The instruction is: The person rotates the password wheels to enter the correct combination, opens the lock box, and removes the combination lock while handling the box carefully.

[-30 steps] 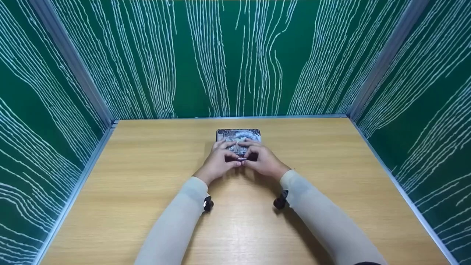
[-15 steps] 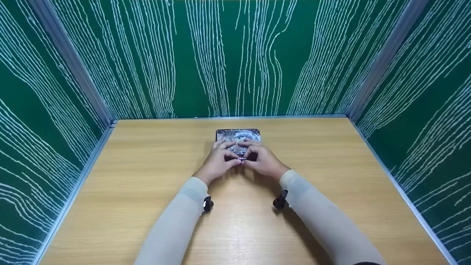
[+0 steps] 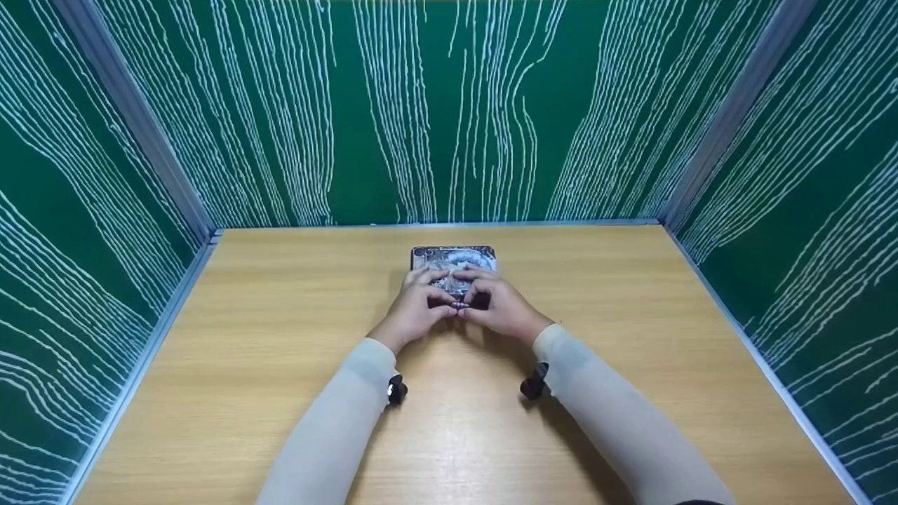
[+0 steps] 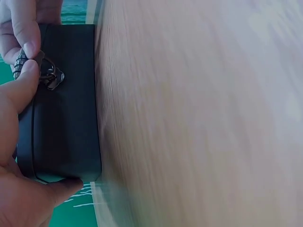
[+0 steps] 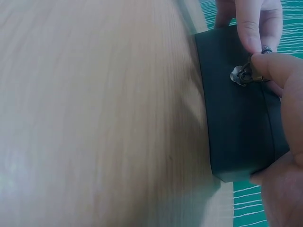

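Note:
A dark box (image 4: pixel 66 127) with a patterned lid (image 3: pixel 463 258) sits near the back of the table, its plain black front facing me. On that front a metal hasp (image 5: pixel 238 74) carries a small combination padlock (image 4: pixel 21 64) with ridged dials. My left hand (image 3: pixel 414 312) pinches one end of the padlock between thumb and index finger, and other fingers rest on the lid. From the other side my right hand (image 3: pixel 506 307) pinches the padlock's opposite end, with fingers spread over the lid too. Fingertips partly hide the padlock, and the digits are too small to read.
The wooden table (image 3: pixel 280 351) reaches to green walls (image 3: pixel 379 105) with white wavy lines at the back and both sides. Metal posts (image 3: pixel 151 119) mark the corners. A small black camera (image 3: pixel 396 389) sits at the left wrist, another device (image 3: pixel 534 382) at the right.
Thumbs and index fingers shift slightly around the padlock, hiding more of it half a second ago than now. Both arms and the box stay practically in place.

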The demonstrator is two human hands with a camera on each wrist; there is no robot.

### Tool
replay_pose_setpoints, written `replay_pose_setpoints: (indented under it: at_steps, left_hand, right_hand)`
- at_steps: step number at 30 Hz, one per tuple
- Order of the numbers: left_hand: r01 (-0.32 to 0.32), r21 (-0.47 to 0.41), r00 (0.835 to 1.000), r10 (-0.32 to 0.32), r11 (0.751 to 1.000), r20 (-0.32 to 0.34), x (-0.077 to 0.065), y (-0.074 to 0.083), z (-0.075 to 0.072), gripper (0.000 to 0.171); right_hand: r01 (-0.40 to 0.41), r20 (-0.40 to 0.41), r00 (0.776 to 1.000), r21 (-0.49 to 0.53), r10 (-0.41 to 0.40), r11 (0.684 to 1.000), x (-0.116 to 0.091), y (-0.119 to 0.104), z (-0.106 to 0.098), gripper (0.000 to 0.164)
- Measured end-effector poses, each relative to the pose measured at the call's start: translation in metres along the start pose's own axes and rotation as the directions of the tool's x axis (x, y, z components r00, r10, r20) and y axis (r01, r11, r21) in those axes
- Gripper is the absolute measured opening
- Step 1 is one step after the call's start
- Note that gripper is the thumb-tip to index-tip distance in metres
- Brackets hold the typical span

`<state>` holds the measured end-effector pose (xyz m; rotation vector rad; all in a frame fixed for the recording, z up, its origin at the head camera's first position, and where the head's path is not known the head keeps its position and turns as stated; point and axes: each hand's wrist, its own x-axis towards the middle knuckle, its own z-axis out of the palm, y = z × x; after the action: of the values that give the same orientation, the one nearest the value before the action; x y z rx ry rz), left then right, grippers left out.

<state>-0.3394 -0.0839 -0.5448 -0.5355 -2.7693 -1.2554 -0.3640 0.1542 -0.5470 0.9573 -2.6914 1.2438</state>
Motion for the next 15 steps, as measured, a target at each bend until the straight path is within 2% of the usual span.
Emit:
replay_pose_setpoints:
  at_steps: [5, 15]
  left_hand:
    - [-0.013, 0.003, 1.0, 0.013, 1.0, -0.004, 0.0015, -0.0012, 0.0003, 0.009]
    - [-0.001, -0.003, 1.0, 0.001, 1.0, 0.002, 0.0016, -0.0024, 0.0003, 0.008]
  right_hand:
    - [0.002, -0.001, 1.0, -0.008, -0.002, 1.0, 0.0008, 0.0011, -0.0005, 0.014]
    - [-0.008, -0.007, 1.0, 0.011, 0.008, 1.0, 0.0003, 0.0027, -0.0007, 0.015]
